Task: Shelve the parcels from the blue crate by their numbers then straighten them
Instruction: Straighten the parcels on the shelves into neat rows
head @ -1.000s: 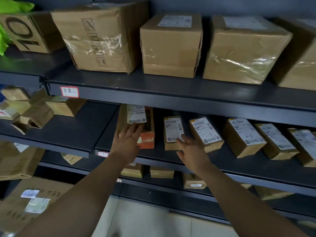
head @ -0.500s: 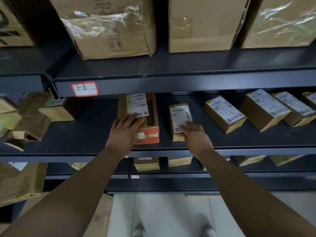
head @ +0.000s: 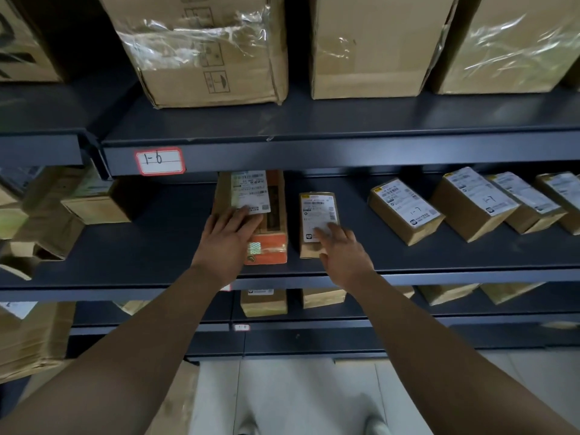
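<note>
Because parcels go by number, the dark shelf (head: 439, 269) holds them in a row. The orange parcel (head: 273, 227) lies under the flat left hand (head: 228, 238), likely being pushed straight. Just beside it sits the small brown parcel (head: 316, 211), touched by the right hand (head: 342, 254) with fingers loose.

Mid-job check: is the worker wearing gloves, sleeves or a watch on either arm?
No. The left hand and right hand are ungloved, with no rings showing. The left forearm and right forearm are uncovered down to the frame's edge: no sleeve, watch or wristband in view.
</note>
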The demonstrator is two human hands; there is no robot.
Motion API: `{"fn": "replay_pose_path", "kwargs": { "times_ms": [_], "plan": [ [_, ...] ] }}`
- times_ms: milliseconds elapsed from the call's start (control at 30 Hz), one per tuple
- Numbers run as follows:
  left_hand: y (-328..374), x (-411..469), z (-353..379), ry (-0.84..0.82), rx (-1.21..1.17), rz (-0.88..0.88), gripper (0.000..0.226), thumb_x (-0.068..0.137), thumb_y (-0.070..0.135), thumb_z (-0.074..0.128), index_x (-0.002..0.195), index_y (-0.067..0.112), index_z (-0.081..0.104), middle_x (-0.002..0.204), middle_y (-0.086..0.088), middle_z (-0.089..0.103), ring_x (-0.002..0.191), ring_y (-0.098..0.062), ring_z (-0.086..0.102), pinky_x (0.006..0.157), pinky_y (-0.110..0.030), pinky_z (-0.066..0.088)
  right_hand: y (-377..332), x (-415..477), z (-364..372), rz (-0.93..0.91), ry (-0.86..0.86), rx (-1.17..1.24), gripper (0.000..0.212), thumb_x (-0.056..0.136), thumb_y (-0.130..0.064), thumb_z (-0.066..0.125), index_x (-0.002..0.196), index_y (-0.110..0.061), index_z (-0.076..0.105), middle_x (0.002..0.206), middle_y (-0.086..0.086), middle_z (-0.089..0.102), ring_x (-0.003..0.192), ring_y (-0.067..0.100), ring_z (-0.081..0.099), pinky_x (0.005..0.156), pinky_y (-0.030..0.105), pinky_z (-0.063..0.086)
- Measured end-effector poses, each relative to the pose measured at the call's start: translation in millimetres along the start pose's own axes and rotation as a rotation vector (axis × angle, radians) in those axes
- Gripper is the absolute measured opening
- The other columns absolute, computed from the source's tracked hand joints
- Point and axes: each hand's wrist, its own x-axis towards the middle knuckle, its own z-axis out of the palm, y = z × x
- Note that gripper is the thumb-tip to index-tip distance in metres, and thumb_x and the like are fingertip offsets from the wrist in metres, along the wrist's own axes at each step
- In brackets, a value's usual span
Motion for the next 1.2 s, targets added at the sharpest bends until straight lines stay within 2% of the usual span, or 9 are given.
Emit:
{"fn": "replay_pose_path", "kwargs": {
  "times_ms": [167,300,500,633,800,933,1000,1067,1200],
  "plan": [
    [51.6,6.8,-13.1,0.079,-0.117,0.048,0.058,0.097,0.022,0.047,0.150,0.023,0.024,0.157,-0.006,0.023,0.145,-0.028,0.017,0.118,-0.047,0.006,37.3,-15.4,-19.2,0.007,0.089,0.039,0.053,0.096,-0.024,0.044,0.147,-0.023,0.027,0.151,0.006,0.027,0.137,0.027,0.023,0.107,0.042,0.035],
    [119.1,23.1,-16.3,0.103,-0.173,0.109,0.054,0.098,0.027,0.044,0.149,0.022,0.027,0.156,-0.003,0.027,0.145,-0.024,0.019,0.119,-0.044,0.004,103.1,-30.9,-44.7,0.108,0.068,-0.028,0.056,0.097,-0.022,0.042,0.149,-0.022,0.020,0.154,0.007,0.021,0.141,0.026,0.017,0.113,0.039,0.025],
    [216.7,56.5,-1.8,0.045,-0.195,0.121,0.058,0.098,0.033,0.043,0.151,0.020,0.021,0.156,-0.002,0.025,0.145,-0.023,0.017,0.119,-0.043,0.006,214.5,-52.0,-85.3,0.204,0.089,-0.117,0.068,0.090,-0.006,0.050,0.149,-0.016,0.019,0.156,0.008,0.017,0.143,0.027,0.012,0.117,0.036,0.016],
    [271.7,87.2,14.4,-0.040,-0.161,0.115,0.064,0.098,0.035,0.045,0.152,0.019,0.014,0.158,-0.002,0.022,0.145,-0.022,0.016,0.118,-0.044,0.008,275.7,-50.1,-100.7,0.233,0.010,-0.180,0.075,0.090,-0.009,0.053,0.151,-0.020,0.010,0.159,0.006,0.003,0.145,0.026,0.002,0.117,0.037,0.011],
    [311.2,130.2,41.2,-0.090,-0.092,0.102,0.065,0.096,0.035,0.047,0.151,0.019,0.015,0.158,-0.004,0.019,0.144,-0.024,0.018,0.116,-0.043,0.017,311.3,-44.5,-103.8,0.151,0.042,-0.084,0.066,0.091,-0.013,0.055,0.147,-0.028,0.024,0.156,0.005,0.016,0.143,0.027,0.014,0.113,0.040,0.022],
    [318.7,146.5,53.1,-0.062,-0.105,0.115,0.057,0.095,0.027,0.050,0.146,0.019,0.027,0.156,-0.003,0.024,0.142,-0.023,0.022,0.113,-0.039,0.024,313.3,-34.8,-98.2,0.101,0.126,-0.084,0.051,0.091,-0.019,0.056,0.140,-0.025,0.042,0.144,0.014,0.033,0.138,0.035,0.024,0.115,0.047,0.018],
    [315.5,143.8,53.3,-0.021,-0.129,0.095,0.053,0.093,0.025,0.054,0.142,0.018,0.037,0.152,-0.003,0.033,0.138,-0.022,0.031,0.111,-0.036,0.027,311.3,-32.1,-94.7,0.103,0.110,-0.062,0.048,0.092,-0.022,0.055,0.138,-0.026,0.044,0.140,0.016,0.033,0.134,0.038,0.029,0.114,0.048,0.021],
    [310.4,137.2,51.0,-0.004,-0.123,0.095,0.051,0.090,0.024,0.059,0.138,0.016,0.043,0.147,-0.005,0.041,0.133,-0.023,0.039,0.109,-0.036,0.030,304.7,-32.7,-93.4,0.103,0.094,-0.005,0.045,0.092,-0.025,0.054,0.137,-0.026,0.045,0.139,0.015,0.032,0.128,0.037,0.034,0.110,0.046,0.030],
    [293.2,126.4,43.6,-0.005,-0.066,0.151,0.052,0.086,0.013,0.061,0.136,0.016,0.047,0.137,-0.008,0.053,0.124,-0.027,0.050,0.108,-0.038,0.029,280.5,-38.5,-92.6,0.067,0.086,0.027,0.044,0.092,-0.027,0.055,0.136,-0.029,0.046,0.143,0.010,0.029,0.129,0.032,0.035,0.106,0.041,0.038]
  ]
}}
